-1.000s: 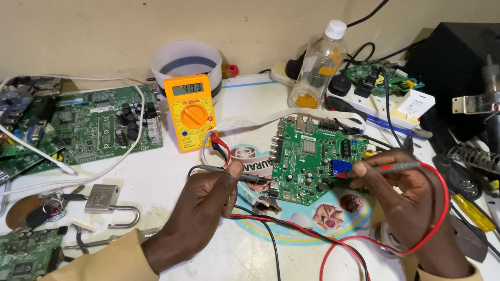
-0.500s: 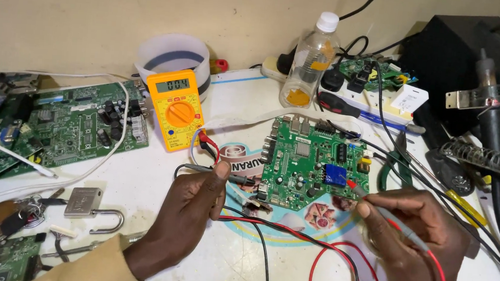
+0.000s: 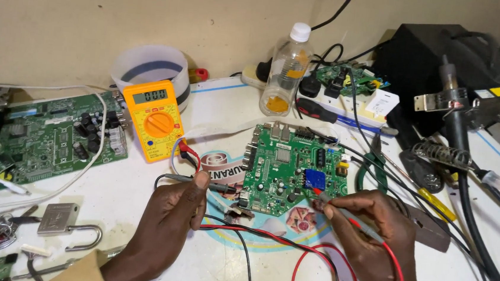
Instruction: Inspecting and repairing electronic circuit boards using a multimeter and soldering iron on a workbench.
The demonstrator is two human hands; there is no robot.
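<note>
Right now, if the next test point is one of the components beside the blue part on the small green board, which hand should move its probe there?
Probably the right hand: its red probe tip already sits beside the blue part. The left hand holds the black probe at the board left edge, farther away.

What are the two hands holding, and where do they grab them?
The left hand pinches the black multimeter probe along its handle; the right hand grips the red probe mid-handle, tip on the green circuit board.
</note>
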